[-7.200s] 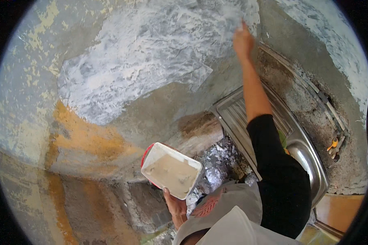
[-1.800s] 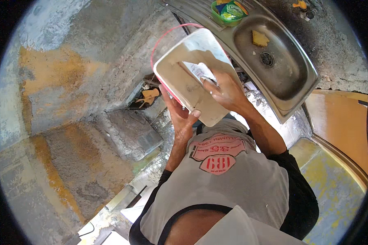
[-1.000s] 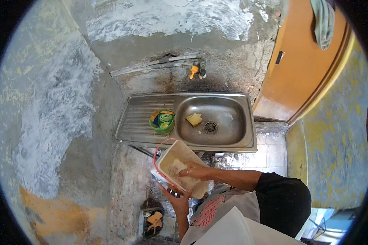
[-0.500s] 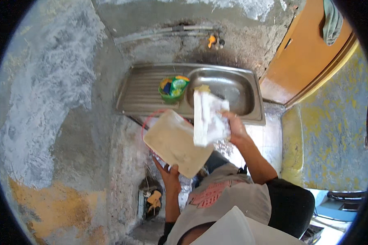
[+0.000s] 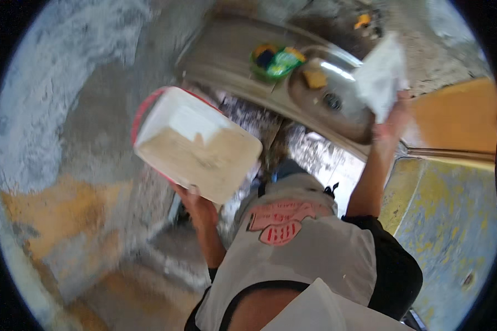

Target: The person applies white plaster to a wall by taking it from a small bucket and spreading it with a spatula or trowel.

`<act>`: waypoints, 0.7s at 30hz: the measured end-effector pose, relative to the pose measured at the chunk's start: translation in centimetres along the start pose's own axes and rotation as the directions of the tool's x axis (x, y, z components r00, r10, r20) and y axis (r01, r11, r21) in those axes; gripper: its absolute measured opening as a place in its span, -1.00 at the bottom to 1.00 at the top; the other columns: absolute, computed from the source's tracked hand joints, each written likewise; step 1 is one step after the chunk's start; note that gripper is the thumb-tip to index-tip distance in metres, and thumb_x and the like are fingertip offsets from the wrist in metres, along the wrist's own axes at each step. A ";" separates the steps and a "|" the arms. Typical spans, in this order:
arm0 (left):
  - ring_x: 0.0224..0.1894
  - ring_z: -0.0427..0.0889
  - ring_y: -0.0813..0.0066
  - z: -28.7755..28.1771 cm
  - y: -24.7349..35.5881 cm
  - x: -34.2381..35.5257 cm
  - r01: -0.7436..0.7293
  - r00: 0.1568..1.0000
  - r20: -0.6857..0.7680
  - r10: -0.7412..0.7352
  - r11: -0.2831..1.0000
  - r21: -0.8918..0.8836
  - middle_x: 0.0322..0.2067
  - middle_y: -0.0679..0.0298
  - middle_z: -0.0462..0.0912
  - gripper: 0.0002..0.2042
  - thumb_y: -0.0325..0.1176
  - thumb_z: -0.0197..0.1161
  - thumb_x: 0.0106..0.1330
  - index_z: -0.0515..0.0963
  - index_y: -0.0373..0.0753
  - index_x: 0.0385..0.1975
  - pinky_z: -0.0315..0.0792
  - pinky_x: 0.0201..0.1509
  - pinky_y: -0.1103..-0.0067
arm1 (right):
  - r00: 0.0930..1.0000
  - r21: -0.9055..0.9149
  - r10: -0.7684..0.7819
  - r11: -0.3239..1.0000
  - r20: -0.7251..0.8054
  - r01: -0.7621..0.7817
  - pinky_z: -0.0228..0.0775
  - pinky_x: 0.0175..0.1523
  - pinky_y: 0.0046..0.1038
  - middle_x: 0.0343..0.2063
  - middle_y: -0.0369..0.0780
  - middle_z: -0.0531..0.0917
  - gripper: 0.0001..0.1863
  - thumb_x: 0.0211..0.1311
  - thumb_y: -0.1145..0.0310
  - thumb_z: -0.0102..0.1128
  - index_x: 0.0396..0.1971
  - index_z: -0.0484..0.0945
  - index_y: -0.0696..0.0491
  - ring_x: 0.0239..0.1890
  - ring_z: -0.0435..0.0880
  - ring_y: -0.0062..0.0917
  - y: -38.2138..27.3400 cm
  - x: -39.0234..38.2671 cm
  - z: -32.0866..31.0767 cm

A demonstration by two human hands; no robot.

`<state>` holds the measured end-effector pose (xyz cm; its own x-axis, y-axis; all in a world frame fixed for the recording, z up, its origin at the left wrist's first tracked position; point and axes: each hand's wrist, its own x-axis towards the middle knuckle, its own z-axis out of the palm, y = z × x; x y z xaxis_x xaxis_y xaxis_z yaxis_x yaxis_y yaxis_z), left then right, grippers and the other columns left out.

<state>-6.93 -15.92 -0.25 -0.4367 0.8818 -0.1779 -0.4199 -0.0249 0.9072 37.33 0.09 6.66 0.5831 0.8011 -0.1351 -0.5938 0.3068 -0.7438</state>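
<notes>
My left hand (image 5: pixel 199 208) grips the near edge of a white rectangular tub (image 5: pixel 174 113) with a red rim showing behind it. The tub is tilted, and a tan layer that looks like murky water (image 5: pixel 204 163) covers much of its inside. To the right, my right hand (image 5: pixel 393 121) is closed on a white, blurred thing (image 5: pixel 382 71), raised over the right end of the sink. Whether it is cloth, paper or plastic I cannot tell. A yellow sponge-like piece (image 5: pixel 316 79) lies in the sink basin near the drain.
The steel sink (image 5: pixel 221 47) has a ribbed drainboard on its left. A green bowl (image 5: pixel 257 70) with a green packet (image 5: pixel 286 62) stands beside the basin. An orange tap (image 5: pixel 362 21) is on the wall behind. An orange door (image 5: pixel 458 121) stands at the right, rough walls around.
My right hand has carried the white thing rightward and up, away from the tub. The tub has moved left and up, baring more white inside. The view has turned, shifting the sink.
</notes>
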 end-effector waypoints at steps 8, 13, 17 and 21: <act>0.48 0.25 0.06 -2.2 7.2 -1.1 -0.150 0.928 -0.279 0.247 0.933 0.326 0.51 0.02 0.10 -0.01 0.22 0.34 0.28 0.02 -0.23 0.55 0.20 0.53 0.07 | 0.989 0.003 0.147 0.989 0.026 -0.148 0.61 0.22 -0.09 0.16 -0.01 0.61 -0.46 0.29 0.36 0.13 0.26 0.42 0.23 0.18 0.65 -0.17 -0.6 8.0 -3.8; 0.51 0.17 -0.01 4.2 6.9 0.3 -0.090 0.864 -0.458 0.209 0.959 0.268 0.52 -0.01 0.11 -0.02 0.28 0.19 0.36 -0.03 -0.24 0.57 0.06 0.56 0.06 | 0.991 -0.102 0.126 0.986 -0.052 -0.131 0.59 0.27 -0.18 0.17 -0.12 0.62 -0.42 0.28 0.35 0.08 0.33 0.39 0.10 0.13 0.68 -0.26 3.8 6.7 2.5; 0.49 0.23 0.01 3.4 5.0 1.4 -0.119 0.918 -0.359 0.166 0.982 0.147 0.49 -0.01 0.18 -0.08 0.26 0.18 0.38 0.06 -0.26 0.54 0.16 0.52 0.07 | 0.988 0.191 0.133 0.971 0.082 -0.147 0.60 0.25 -0.26 0.06 -0.07 0.70 -0.54 0.37 0.41 0.08 0.21 0.47 0.27 0.06 0.74 -0.30 0.9 6.8 6.5; 0.46 0.27 0.01 3.0 3.3 7.2 -0.017 0.992 -0.125 0.020 0.999 0.030 0.47 0.00 0.19 -0.01 0.26 0.28 0.30 0.03 -0.24 0.55 0.29 0.45 0.08 | 0.991 0.301 -0.067 0.953 0.119 0.028 0.55 0.32 -0.22 0.11 -0.03 0.66 -0.53 0.40 0.40 0.07 0.25 0.43 0.27 0.11 0.71 -0.27 -2.3 10.1 11.0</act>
<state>-9.07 -8.27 2.61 -0.5411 0.8154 -0.2056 -0.3882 -0.0253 0.9212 38.45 13.09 14.19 0.5511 0.8344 -0.0058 -0.7166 0.4697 -0.5157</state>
